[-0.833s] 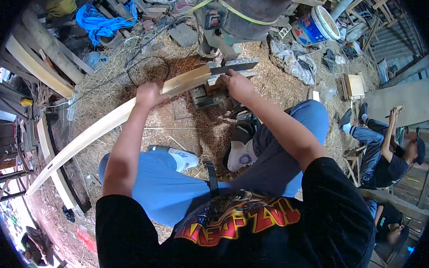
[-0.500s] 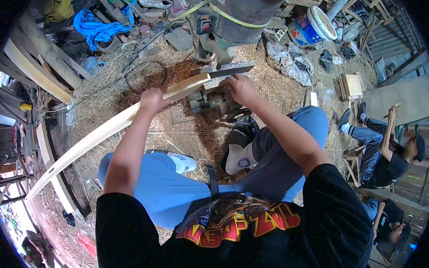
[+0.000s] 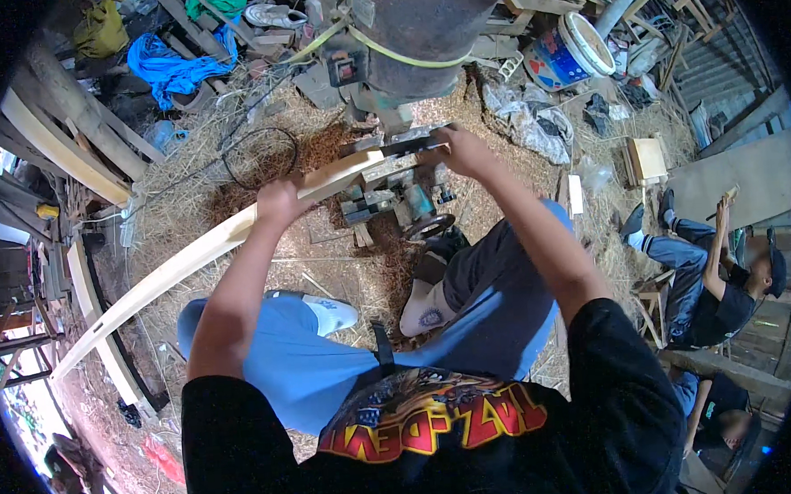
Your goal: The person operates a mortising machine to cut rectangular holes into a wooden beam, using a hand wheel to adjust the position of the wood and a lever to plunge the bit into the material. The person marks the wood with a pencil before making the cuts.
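Note:
A long, curved, pale wooden piece [image 3: 169, 270] runs from the far left to the machine in front of me. My left hand [image 3: 279, 204] is wrapped round it near its right end. Past that end lies a dark flat strip [image 3: 412, 145], whose exact kind I cannot make out. My right hand [image 3: 467, 151] is closed on the strip's right end, fingertips partly hidden. Under both sits a metal machine base [image 3: 406, 197] with a dark handwheel [image 3: 429, 226].
A large dark machine body [image 3: 419, 22] with a yellow band stands ahead. A paint bucket [image 3: 569, 52] lies tilted at the far right. Wood shavings and straw cover the floor. A black cable [image 3: 261, 156] loops at the left. Two people sit at the right, one nearer [image 3: 711, 293].
My right hand has moved right and slightly away from me, to the strip's end. My left hand keeps its hold on the wood. The view has shifted slightly, and my right knee has moved inward.

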The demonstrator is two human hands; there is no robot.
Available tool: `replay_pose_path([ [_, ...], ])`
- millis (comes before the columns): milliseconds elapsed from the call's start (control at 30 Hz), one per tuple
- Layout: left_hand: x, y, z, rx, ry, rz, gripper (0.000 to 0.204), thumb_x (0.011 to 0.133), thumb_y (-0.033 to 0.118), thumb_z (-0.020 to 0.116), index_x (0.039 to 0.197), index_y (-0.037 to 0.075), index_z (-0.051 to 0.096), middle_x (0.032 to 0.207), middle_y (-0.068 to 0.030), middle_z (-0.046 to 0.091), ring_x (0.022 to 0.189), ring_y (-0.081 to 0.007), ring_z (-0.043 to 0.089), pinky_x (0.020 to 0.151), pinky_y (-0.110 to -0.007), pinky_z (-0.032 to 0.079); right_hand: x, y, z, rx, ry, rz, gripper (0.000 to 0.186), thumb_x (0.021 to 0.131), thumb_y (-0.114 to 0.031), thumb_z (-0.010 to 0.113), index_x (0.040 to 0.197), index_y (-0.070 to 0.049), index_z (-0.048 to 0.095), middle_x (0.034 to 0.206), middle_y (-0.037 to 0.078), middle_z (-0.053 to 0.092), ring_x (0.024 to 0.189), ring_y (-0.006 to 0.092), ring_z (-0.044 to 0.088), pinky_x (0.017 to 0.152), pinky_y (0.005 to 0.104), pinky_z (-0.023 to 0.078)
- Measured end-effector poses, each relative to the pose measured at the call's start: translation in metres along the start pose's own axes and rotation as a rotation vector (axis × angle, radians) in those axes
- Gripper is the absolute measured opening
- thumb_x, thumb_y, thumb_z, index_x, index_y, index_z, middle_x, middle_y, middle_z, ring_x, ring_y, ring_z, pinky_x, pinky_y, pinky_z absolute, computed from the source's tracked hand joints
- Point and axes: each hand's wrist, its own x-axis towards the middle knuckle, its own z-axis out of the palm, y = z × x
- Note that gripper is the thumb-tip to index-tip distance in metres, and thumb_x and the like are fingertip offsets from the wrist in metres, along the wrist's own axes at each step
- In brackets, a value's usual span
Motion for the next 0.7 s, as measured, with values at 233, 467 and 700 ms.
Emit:
replay_pose_path([
  [233, 0.0, -0.009, 0.007, 0.053, -0.156, -0.097, 0.056, 0.075, 0.048, 0.078, 0.114, 0.011, 0.065, 0.101, -0.0168, 0.071, 0.094, -0.0324, 0.071, 0.082, -0.046, 0.057, 0.004, -0.012, 0.031, -0.059, 0.231, -0.024, 0.034, 0.077, -0.021, 0.075, 0.108, -0.008, 0.07, 0.104, 0.017, 0.065, 0.096, 0.0369, 0.063, 0.084, 0.0483, 0.052],
  [467, -0.035, -0.002, -0.063, 0.061, -0.262, -0.134, 0.059, 0.074, 0.034, 0.081, 0.123, 0.008, 0.06, 0.134, -0.0188, 0.057, 0.12, -0.0348, 0.06, 0.101, -0.047, 0.049, -0.009, -0.039, 0.012, 0.164, -0.068, -0.281, 0.019, 0.085, -0.021, 0.069, 0.098, -0.007, 0.068, 0.089, 0.02, 0.068, 0.086, 0.04, 0.066, 0.073, 0.048, 0.052],
  [700, -0.147, 0.001, -0.135, -0.106, 0.337, -0.252, 0.058, 0.075, 0.029, 0.082, 0.127, 0.009, 0.063, 0.156, -0.0263, 0.034, 0.124, -0.0433, 0.056, 0.106, -0.045, 0.046, -0.015, -0.098, -0.004, 0.133, -0.194, -0.423, 0.021, 0.089, -0.028, 0.066, 0.098, -0.009, 0.071, 0.086, 0.015, 0.07, 0.081, 0.0363, 0.067, 0.073, 0.0478, 0.052],
])
